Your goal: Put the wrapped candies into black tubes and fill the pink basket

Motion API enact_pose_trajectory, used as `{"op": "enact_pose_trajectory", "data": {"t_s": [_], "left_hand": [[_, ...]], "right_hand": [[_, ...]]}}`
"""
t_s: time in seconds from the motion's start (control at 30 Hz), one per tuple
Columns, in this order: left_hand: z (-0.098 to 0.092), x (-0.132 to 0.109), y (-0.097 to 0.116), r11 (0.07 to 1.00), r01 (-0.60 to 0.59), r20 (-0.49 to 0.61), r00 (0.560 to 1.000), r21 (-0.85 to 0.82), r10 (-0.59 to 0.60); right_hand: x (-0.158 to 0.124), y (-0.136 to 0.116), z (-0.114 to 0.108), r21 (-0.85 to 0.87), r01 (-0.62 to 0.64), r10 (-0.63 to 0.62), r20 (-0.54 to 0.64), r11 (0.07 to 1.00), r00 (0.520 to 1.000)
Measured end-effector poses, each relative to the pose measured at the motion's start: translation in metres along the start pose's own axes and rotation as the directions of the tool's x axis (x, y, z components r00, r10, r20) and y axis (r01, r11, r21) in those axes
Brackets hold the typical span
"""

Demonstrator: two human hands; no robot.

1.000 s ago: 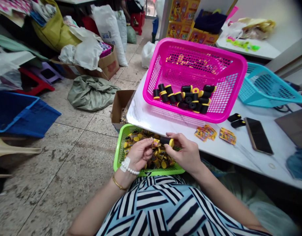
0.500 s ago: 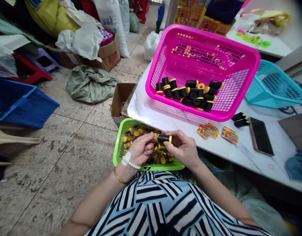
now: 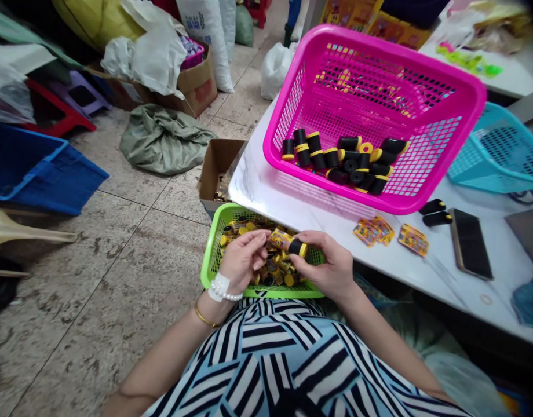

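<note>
My right hand [image 3: 329, 263] grips a small black cylinder with yellow ends [image 3: 298, 248] between thumb and fingers. An orange printed label [image 3: 281, 239] wraps its left part, leaving a black band bare near the right end. My left hand [image 3: 243, 263] is closed in a pinch at the labelled end; what its fingertips hold, if anything, cannot be made out. Below both hands is a green basket [image 3: 209, 255] holding many labelled cylinders [image 3: 275, 266]. Several unlabelled black cylinders [image 3: 349, 165] lie in the pink basket [image 3: 375, 202] on the table.
Loose orange labels [image 3: 413, 240], two black cylinders [image 3: 435, 213] and a phone [image 3: 471, 243] lie on the white table [image 3: 253, 174]. A turquoise basket [image 3: 488, 174] stands at the right. A cardboard box [image 3: 221, 159] sits beside the table's left corner; a blue crate [image 3: 40, 174] is farther left.
The orange label now covers much of the cylinder, where mostly black showed before. My left fingertips have shifted slightly left. The view has moved a little, shifting the table rightward.
</note>
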State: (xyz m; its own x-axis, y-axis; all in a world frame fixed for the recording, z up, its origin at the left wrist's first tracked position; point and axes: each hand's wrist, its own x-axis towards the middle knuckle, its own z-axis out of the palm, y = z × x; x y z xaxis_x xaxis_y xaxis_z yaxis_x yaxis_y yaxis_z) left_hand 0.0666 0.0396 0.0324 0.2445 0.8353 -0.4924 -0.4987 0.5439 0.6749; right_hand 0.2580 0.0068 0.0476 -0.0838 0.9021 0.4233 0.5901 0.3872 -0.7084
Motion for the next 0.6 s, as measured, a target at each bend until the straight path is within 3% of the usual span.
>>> {"op": "enact_pose_trajectory", "data": {"t_s": [0.1,0.17,0.23,0.37,0.53,0.6], "left_hand": [[-0.007,-0.005,0.004,0.984,-0.121,0.115,0.988,0.132,0.106],[-0.01,-0.006,0.007,0.964,-0.121,0.249,0.967,0.236,0.06],[-0.011,-0.005,0.007,0.942,-0.107,0.309,0.951,0.319,0.003],[-0.009,0.003,-0.002,0.93,-0.077,0.298,0.954,0.359,-0.036],[-0.01,0.009,-0.018,0.985,0.092,0.279,0.951,0.145,-0.13],[-0.015,0.008,-0.02,0.977,0.17,0.278,0.94,0.13,-0.2]], "right_hand": [[-0.002,-0.003,-0.005,0.066,-0.003,-0.004,0.099,0.998,0.995],[-0.001,-0.005,-0.008,0.098,0.035,-0.051,0.167,0.995,0.985],[-0.001,-0.006,-0.008,0.115,0.075,-0.096,0.189,0.991,0.977],[-0.001,-0.002,-0.001,0.09,0.089,-0.103,0.164,0.992,0.981],[-0.005,0.005,0.007,0.101,0.016,-0.033,0.168,0.995,0.985],[-0.009,0.008,0.008,0.133,-0.014,-0.009,0.172,0.991,0.985]]}}
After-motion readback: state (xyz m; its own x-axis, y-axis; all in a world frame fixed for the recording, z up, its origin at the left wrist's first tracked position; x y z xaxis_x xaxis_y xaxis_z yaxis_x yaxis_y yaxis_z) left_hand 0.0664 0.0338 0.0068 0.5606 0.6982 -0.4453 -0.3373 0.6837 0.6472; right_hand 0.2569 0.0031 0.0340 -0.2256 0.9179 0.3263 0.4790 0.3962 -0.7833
